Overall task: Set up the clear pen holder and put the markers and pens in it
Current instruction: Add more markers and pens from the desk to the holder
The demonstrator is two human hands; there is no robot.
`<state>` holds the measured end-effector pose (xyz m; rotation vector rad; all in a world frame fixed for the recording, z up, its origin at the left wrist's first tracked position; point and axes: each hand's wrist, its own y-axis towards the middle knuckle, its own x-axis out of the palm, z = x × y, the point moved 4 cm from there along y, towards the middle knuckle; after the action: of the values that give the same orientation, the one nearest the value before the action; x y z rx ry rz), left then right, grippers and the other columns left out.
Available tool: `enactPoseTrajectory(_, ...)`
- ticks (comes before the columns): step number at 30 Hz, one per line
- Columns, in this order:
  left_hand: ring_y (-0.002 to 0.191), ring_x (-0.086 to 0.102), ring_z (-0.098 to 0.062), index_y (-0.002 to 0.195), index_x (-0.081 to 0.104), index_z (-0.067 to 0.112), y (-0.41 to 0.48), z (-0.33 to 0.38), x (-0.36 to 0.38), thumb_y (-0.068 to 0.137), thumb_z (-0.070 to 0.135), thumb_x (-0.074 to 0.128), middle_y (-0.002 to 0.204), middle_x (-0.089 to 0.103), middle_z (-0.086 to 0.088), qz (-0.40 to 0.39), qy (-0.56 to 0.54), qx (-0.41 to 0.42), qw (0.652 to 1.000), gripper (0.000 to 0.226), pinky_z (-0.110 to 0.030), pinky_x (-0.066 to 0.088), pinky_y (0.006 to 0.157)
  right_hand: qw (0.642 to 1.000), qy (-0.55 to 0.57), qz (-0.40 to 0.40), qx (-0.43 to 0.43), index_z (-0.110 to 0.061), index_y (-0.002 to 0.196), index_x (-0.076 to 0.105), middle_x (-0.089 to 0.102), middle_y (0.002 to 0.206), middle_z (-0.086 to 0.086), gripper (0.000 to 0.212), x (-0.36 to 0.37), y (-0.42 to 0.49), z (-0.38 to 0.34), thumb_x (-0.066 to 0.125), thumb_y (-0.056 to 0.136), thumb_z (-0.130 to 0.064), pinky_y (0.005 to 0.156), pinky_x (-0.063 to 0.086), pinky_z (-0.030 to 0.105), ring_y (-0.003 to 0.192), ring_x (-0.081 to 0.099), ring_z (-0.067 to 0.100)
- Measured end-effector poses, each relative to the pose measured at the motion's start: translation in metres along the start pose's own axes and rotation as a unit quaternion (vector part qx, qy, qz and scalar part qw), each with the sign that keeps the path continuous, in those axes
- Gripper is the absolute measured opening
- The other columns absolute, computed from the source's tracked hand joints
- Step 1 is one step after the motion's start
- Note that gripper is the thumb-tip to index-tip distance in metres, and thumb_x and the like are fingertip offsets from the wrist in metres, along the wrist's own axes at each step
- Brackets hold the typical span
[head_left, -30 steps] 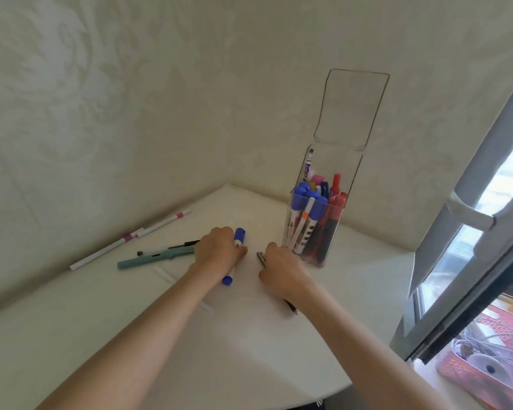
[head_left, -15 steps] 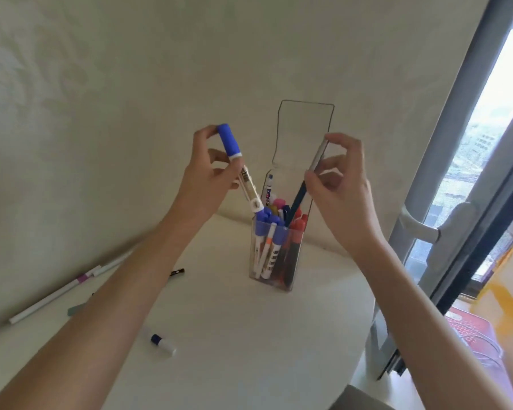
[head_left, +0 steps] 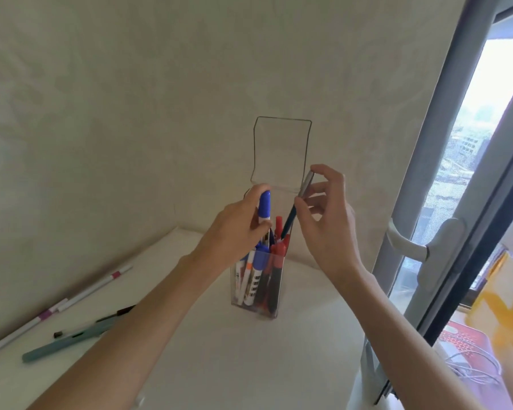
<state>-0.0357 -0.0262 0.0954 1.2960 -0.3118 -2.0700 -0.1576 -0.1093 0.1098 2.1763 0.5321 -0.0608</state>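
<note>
The left hand [head_left: 237,223] grips a marker [head_left: 264,207], thumb and fingers curled round the white barrel just under its glossy blue cap. The marker stands near upright, its lower end down among the contents of the holder [head_left: 256,309]. The right hand [head_left: 323,220] pinches a pen [head_left: 304,184] between thumb and forefinger at its grey, metallic upper end, with the other fingers loosely bent. The pen's slim dark teal barrel slants down from that hand toward the left hand and into the holder mouth. The holder stands directly below both hands: a tall box of clear, thin plastic with a rectangular base and sharp folded edges. Its flap [head_left: 282,152], a clear panel with rounded corners and a dark outline, rises behind and above the fingertips. Inside it stand round-bodied markers with blue and red caps. Their white barrels carry dark printed blocks and an orange band; the print is too small to read. Below and left of the left forearm, on the smooth white table [head_left: 249,365], lie two thin white pens [head_left: 95,288] with magenta bands, a matte teal pen [head_left: 62,344] and a thin dark one [head_left: 116,313]. To the right of the right hand is a rounded white window handle [head_left: 439,244].
</note>
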Motion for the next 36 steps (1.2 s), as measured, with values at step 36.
enactPoseTrajectory(36, 0.105, 0.048, -0.008, 0.110, 0.061, 0.015, -0.058, -0.052, -0.022, 0.089, 0.013, 0.051, 0.111, 0.054, 0.003, 0.014, 0.002, 0.040, 0.999, 0.023, -0.012, 0.033, 0.089, 0.874, -0.342, -0.332, -0.093, -0.029, 0.111, 0.067, 0.051, 0.120, -0.004, 0.032, 0.028, -0.011, 0.011, 0.055, 0.086, -0.012, 0.090, 0.028, 0.028, 0.108, 0.031, 0.019)
